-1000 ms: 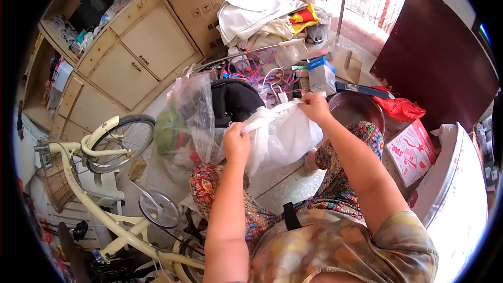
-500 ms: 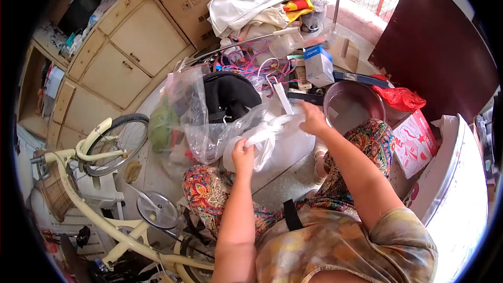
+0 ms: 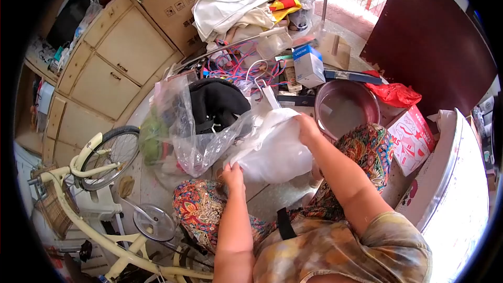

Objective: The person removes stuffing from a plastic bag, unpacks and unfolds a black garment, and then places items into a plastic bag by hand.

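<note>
A white plastic bag (image 3: 275, 149) is stretched between my two hands, above the floor in front of my knees. My left hand (image 3: 232, 175) pinches its lower left edge. Near its upper right edge, my right hand (image 3: 308, 128) is closed on the plastic, with some fingers hidden. Left of the white bag lies a clear plastic bag (image 3: 196, 152), around or against a black item (image 3: 217, 105). Beyond the bag are a white strip-shaped object (image 3: 271, 97) and tangled pink and blue cords (image 3: 241, 63).
A bicycle (image 3: 86, 217) stands at the left, before wooden cabinets (image 3: 107, 86). Right of my right hand are a maroon basin (image 3: 347, 109), a blue-and-white box (image 3: 308, 66), a red bag (image 3: 395, 94) and a red-and-white carton (image 3: 411, 141). White cloth (image 3: 230, 5) lies at the back.
The white bag was bunched and twisted between my hands and is now spread wider. My left hand has moved lower. The view has shifted, so the surroundings sit further left.
</note>
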`<state>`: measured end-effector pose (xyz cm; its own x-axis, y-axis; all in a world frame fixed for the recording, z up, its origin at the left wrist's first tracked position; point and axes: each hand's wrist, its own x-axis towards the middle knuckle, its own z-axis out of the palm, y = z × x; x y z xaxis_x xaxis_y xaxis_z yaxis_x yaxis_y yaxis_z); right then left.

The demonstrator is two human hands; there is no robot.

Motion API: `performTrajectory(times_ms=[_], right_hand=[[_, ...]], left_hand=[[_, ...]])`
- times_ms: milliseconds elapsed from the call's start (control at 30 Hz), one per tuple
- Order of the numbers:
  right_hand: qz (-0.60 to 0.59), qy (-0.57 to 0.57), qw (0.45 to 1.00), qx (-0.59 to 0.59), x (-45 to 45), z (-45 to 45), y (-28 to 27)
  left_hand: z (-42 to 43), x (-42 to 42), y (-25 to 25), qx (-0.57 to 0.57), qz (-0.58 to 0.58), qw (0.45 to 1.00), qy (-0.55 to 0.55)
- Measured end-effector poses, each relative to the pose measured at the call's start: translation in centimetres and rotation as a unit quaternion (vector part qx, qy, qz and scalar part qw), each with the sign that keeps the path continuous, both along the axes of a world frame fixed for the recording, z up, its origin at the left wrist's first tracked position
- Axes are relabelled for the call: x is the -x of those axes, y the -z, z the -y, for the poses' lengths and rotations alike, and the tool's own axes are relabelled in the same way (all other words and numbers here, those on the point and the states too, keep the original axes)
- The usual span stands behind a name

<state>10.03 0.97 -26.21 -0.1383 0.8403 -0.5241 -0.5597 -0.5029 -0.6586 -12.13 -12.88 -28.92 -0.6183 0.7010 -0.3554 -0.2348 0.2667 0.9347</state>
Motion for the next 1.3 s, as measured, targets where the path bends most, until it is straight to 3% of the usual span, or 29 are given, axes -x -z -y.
performTrajectory(times_ms=[67,100,133,167,233,300,333,367,500,567,600,633,700,733,800,933,1067,1100,1133,1167,1200,1233,1267,1300], right_hand=[[-0.029,-0.06,0.997,-0.045,0.7,0.7,0.7],[-0.013,-0.101,0.99,-0.1,1.1,0.7,2.1],[0.057,-0.142,0.98,-0.125,1.6,1.8,-0.2],[0.127,-0.181,0.964,-0.148,2.2,2.9,-2.7],[0.201,-0.233,0.925,-0.225,3.4,3.8,-2.8],[0.146,-0.272,0.923,-0.231,4.1,4.5,-2.5],[0.138,-0.291,0.918,-0.233,4.3,4.6,-2.4],[0.137,-0.29,0.918,-0.232,4.2,4.5,-2.6],[0.259,-0.198,0.884,-0.334,3.3,3.7,-2.2],[0.298,-0.111,0.922,-0.222,2.0,3.0,-2.6],[0.267,-0.076,0.943,-0.184,1.4,2.2,-1.8],[0.235,-0.04,0.96,-0.145,0.9,1.6,-1.3],[0.188,0.011,0.979,-0.08,0.0,0.9,-0.5],[0.202,0.024,0.977,-0.068,-0.5,0.5,-0.5],[0.254,0.047,0.965,-0.049,-1.4,0.8,-0.5],[0.346,0.136,0.924,-0.087,-2.2,-0.1,0.7],[0.548,0.169,0.818,-0.049,-3.0,-0.5,0.6],[0.549,0.168,0.818,-0.046,-3.0,-0.2,0.0],[0.598,0.235,0.753,-0.141,-2.9,-0.2,-0.6],[0.635,0.298,0.673,-0.235,-2.8,-0.3,-1.1],[0.595,0.276,0.681,-0.326,-2.5,-0.2,-2.7],[0.55,0.252,0.681,-0.413,-2.1,0.0,-4.6],[0.461,0.21,0.724,-0.468,-1.1,0.7,-5.8],[0.414,0.137,0.74,-0.513,-0.3,1.6,-6.9]], left_hand=[[0.3,-0.7,0.4,0.023,0.019,1.0,-0.006],[0.5,-1.4,0.0,0.088,-0.227,0.969,0.045],[0.9,-2.2,-0.9,0.149,-0.457,0.872,0.094],[1.1,-2.7,-1.9,0.198,-0.657,0.714,0.136],[0.4,-3.5,-4.5,0.161,-0.629,0.745,0.156],[-0.2,-3.9,-5.3,0.104,-0.592,0.756,0.257],[-0.3,-3.4,-4.1,0.048,-0.542,0.792,0.278],[-0.3,-3.1,-3.6,0.049,-0.542,0.791,0.279],[-0.5,-1.6,-1.9,0.081,-0.46,0.856,0.223],[-0.5,-0.3,-0.8,0.091,-0.378,0.904,0.177],[-0.5,-0.2,-0.7,0.102,-0.182,0.973,0.097],[-0.4,-0.1,-1.4,0.06,-0.026,0.997,0.032],[-0.2,-0.1,-3.1,0.036,0.126,0.989,-0.075],[-0.3,0.7,-2.6,0.024,0.177,0.982,-0.061],[0.1,0.9,-2.1,0.027,0.139,0.988,-0.055],[0.2,-1.0,-7.1,0.016,0.124,0.991,-0.044],[0.3,-0.6,-5.3,0.001,0.149,0.989,0.002],[0.6,-0.4,-4.5,0.005,0.149,0.989,0.002],[0.6,0.1,-3.4,-0.044,-0.001,0.991,0.125],[0.8,0.5,-2.4,-0.093,-0.151,0.953,0.244],[0.8,-0.9,-4.7,-0.088,-0.143,0.956,0.241],[0.7,-0.5,-3.6,-0.089,-0.115,0.958,0.246],[0.5,-0.1,-2.5,-0.089,-0.088,0.96,0.251],[0.7,-0.2,-1.9,-0.112,-0.173,0.937,0.283]])
